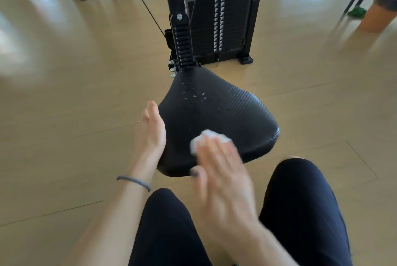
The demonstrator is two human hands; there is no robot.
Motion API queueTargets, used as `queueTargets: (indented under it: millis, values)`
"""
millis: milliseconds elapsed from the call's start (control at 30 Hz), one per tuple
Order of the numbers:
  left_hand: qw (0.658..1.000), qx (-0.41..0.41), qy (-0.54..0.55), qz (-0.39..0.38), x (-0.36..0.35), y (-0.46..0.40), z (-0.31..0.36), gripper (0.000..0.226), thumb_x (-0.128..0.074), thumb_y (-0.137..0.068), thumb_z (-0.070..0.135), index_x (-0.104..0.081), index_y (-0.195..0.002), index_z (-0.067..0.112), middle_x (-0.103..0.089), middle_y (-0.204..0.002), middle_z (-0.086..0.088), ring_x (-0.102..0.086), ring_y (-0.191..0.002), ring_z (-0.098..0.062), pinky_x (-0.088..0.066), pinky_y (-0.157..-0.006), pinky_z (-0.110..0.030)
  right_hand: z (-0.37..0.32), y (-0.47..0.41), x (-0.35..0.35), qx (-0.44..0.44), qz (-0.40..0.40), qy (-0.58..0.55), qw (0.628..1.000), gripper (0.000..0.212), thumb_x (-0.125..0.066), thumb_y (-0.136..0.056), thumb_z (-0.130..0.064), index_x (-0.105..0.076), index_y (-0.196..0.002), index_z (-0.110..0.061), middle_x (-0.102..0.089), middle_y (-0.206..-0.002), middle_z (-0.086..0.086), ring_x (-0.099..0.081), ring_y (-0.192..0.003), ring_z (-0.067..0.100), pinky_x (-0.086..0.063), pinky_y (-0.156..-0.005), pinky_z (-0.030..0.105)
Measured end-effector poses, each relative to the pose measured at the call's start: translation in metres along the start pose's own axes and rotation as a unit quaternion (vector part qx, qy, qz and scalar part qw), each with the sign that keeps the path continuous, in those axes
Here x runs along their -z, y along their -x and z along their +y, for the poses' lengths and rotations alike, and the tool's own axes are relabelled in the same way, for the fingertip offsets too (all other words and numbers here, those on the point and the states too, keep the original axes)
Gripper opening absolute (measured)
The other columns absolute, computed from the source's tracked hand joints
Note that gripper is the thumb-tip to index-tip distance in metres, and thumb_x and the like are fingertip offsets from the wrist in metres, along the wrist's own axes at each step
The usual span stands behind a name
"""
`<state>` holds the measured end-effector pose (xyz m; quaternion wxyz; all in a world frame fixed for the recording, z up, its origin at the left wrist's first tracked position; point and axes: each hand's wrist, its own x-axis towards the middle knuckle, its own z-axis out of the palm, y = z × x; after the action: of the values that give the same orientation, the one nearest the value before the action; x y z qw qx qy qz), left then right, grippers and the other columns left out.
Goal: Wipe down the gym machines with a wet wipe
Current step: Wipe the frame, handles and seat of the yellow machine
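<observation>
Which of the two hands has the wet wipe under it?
The right hand, blurred, presses the white wet wipe onto the black seat pad with straight fingers. The left hand, the one with the wristband, only rests against the pad's left edge.

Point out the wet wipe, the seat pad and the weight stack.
wet wipe [206, 137]: head view, on the crumpled white bulge showing past the right hand's fingertips.
seat pad [225, 107]: head view, on the bare textured top.
weight stack [204, 23]: head view, on the black plates left of the number strip.
</observation>
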<state>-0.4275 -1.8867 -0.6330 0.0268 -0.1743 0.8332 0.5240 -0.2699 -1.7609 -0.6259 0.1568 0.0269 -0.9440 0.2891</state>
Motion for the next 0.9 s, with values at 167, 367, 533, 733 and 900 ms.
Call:
queueTargets:
  millis: [167, 367, 533, 733, 900]
  values:
    - [1.0, -0.005, 0.014, 0.001, 0.0, 0.002, 0.002, 0.068, -0.018, -0.099, 0.062, -0.041, -0.151, 0.024, -0.04, -0.156, -0.004, -0.035, -0.144, -0.026, -0.023, -0.121, -0.046, 0.021, -0.007, 0.024, 0.062, -0.07, 0.002, 0.996, 0.037, -0.031, -0.104, -0.019, -0.06, -0.127, -0.018, -0.055, -0.134, -0.007, -0.049, -0.129, 0.019, -0.032, -0.112, 0.031]
    - [1.0, -0.007, 0.013, 0.017, -0.002, 0.007, 0.003, 0.069, -0.017, -0.099, 0.062, -0.046, -0.146, 0.022, -0.046, -0.151, -0.005, -0.041, -0.139, -0.027, -0.029, -0.118, -0.048, 0.06, -0.032, 0.051, 0.038, -0.085, 0.033, 0.995, 0.037, -0.024, -0.107, -0.022, -0.057, -0.123, -0.021, -0.055, -0.123, -0.006, -0.051, -0.122, 0.018, -0.035, -0.109, 0.035]
    - [1.0, 0.008, 0.017, 0.024, 0.002, 0.007, 0.005, 0.071, -0.013, -0.098, 0.065, -0.053, -0.142, 0.027, -0.051, -0.147, -0.002, -0.045, -0.135, -0.025, -0.033, -0.11, -0.041, 0.031, -0.107, 0.021, 0.224, -0.26, 0.02, 0.939, 0.037, -0.025, -0.111, -0.023, -0.054, -0.133, -0.024, -0.055, -0.136, -0.012, -0.049, -0.128, 0.004, -0.021, -0.122, 0.03]
    - [1.0, 0.013, -0.02, 0.014, 0.004, 0.017, 0.01, 0.072, -0.011, -0.101, 0.063, -0.055, -0.134, 0.018, -0.057, -0.129, -0.003, -0.049, -0.126, -0.026, -0.036, -0.107, -0.045, 0.057, -0.172, 0.029, 0.093, -0.296, 0.051, 0.949, 0.043, -0.019, -0.112, -0.03, -0.051, -0.139, -0.02, -0.048, -0.149, -0.002, -0.04, -0.142, 0.015, -0.027, -0.121, 0.036]
    - [1.0, 0.013, -0.014, 0.018, 0.005, 0.014, 0.009, 0.066, -0.01, -0.103, 0.058, -0.06, -0.127, 0.024, -0.067, -0.111, 0.001, -0.059, -0.108, -0.02, -0.037, -0.093, -0.036, 0.036, -0.128, 0.026, 0.277, -0.378, -0.014, 0.883, 0.048, -0.019, -0.111, -0.03, -0.041, -0.154, -0.031, -0.029, -0.162, -0.022, -0.016, -0.148, -0.01, -0.007, -0.123, 0.015]
